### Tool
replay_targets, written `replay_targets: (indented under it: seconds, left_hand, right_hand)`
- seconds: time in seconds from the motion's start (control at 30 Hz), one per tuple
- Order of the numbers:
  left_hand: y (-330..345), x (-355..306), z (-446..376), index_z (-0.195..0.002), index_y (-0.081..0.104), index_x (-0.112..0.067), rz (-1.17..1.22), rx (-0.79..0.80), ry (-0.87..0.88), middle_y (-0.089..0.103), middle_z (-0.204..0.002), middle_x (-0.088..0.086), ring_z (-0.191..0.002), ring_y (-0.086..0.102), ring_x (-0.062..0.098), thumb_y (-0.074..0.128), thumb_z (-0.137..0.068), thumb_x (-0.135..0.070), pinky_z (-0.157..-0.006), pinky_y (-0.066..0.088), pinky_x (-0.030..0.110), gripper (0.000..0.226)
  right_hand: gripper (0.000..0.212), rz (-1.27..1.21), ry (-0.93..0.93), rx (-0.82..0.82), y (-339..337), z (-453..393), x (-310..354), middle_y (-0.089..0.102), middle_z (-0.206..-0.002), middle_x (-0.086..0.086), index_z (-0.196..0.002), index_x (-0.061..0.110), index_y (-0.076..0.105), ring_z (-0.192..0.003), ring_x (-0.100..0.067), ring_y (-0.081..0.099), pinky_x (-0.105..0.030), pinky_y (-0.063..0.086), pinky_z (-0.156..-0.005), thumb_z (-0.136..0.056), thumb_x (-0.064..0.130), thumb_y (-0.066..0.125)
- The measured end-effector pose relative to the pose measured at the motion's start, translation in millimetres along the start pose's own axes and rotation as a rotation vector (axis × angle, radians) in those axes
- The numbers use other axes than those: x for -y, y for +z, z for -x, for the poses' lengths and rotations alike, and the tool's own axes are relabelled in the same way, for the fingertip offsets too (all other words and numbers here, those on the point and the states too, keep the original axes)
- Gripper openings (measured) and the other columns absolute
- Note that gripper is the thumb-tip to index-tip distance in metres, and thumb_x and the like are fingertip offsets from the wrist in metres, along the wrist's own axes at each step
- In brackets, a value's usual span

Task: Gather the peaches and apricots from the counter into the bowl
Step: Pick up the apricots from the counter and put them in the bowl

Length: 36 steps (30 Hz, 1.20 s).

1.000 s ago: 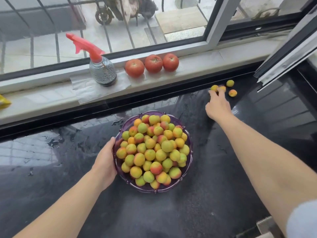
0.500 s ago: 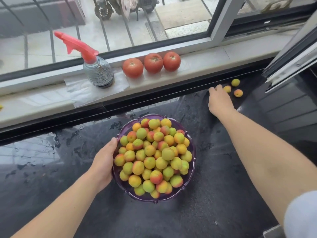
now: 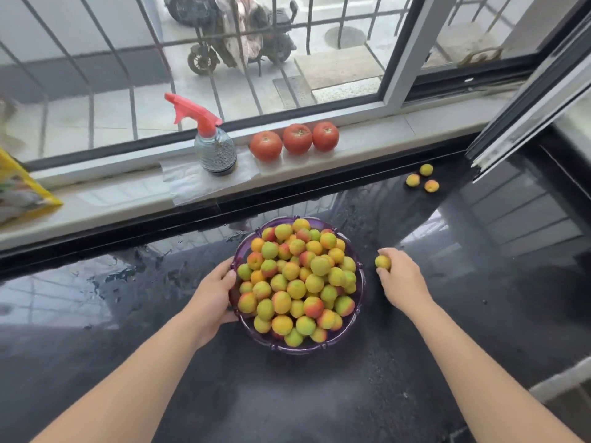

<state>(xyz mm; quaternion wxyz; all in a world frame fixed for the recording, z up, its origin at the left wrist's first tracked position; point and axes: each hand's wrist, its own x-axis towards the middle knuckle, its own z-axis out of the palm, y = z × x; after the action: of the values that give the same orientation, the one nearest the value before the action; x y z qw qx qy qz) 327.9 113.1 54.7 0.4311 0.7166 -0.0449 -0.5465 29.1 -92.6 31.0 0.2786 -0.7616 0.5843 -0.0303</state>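
The bowl (image 3: 358, 298) at frame centre is heaped; the left hand (image 3: 212, 290) grips its rim, the right hand (image 3: 399, 279) pinches one fruit (image 3: 382, 262) beside it; three fruits (image 3: 422, 180) wait upper right on the counter (image 3: 319, 394)

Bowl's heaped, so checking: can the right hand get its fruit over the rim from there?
Probably yes. The right hand holds the fruit just beside the purple bowl, with nothing between them; only the heaped pile may let it roll.

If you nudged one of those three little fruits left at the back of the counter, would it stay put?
Probably not. The three loose fruits look round, so a nudge would likely send one rolling. The dark counter looks glossy and wet, which may make it slide too. Being so small, they probably weigh little.
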Motion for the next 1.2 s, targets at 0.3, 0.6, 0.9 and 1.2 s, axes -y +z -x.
replay_targets:
  seconds: [0.3, 0.6, 0.9, 1.2]
  left_hand:
    - [-8.0, 33.7, 49.6, -0.144, 0.047, -0.062, -0.065, 0.027, -0.005, 0.077, -0.125, -0.006, -0.101, 0.08, 0.024, 0.042, -0.117, -0.024, -0.091, 0.063, 0.051, 0.048]
    - [-3.7, 34.8, 67.3, -0.155, 0.038, -0.058, -0.077, 0.032, -0.001, 0.073, -0.128, -0.005, -0.104, 0.079, 0.023, 0.044, -0.115, -0.022, -0.09, 0.063, 0.047, 0.054]
    - [-5.2, 30.5, 68.7, -0.157, 0.037, -0.054, -0.103, 0.027, -0.012, 0.072, -0.129, -0.002, -0.108, 0.076, 0.025, 0.045, -0.115, -0.02, -0.086, 0.062, 0.045, 0.054]
    - [-6.5, 24.6, 58.8, -0.14, 0.057, -0.041, -0.002, 0.021, -0.06, 0.073, -0.127, -0.003, -0.113, 0.072, 0.024, 0.047, -0.108, -0.002, -0.095, 0.058, 0.049, 0.052]
  right_hand:
    - [0.037, -0.31, -0.193, -0.251, -23.5, 72.8, 83.6, 0.059, -0.116, 0.007, -0.128, 0.023, 0.06, -0.103, -0.016, 0.061, -0.036, 0.052, -0.091, -0.092, 0.018, 0.07]
    - [0.033, 0.079, -0.606, -0.19, 44.5, 100.7, 162.9, 0.067, -0.109, 0.006, -0.115, 0.021, 0.07, -0.107, -0.019, 0.053, -0.037, 0.046, -0.092, -0.087, 0.039, 0.074]
    - [0.028, 0.352, -0.632, -0.285, 55.9, 86.4, 175.2, 0.068, -0.109, 0.001, -0.118, 0.021, 0.067, -0.112, -0.024, 0.053, -0.053, 0.02, -0.121, -0.096, 0.039, 0.059]
    - [0.02, -0.159, -0.459, -0.474, 30.9, 65.1, 128.3, 0.066, -0.107, 0.0, -0.111, 0.014, 0.069, -0.107, -0.022, 0.052, -0.038, 0.041, -0.102, -0.092, 0.01, 0.063]
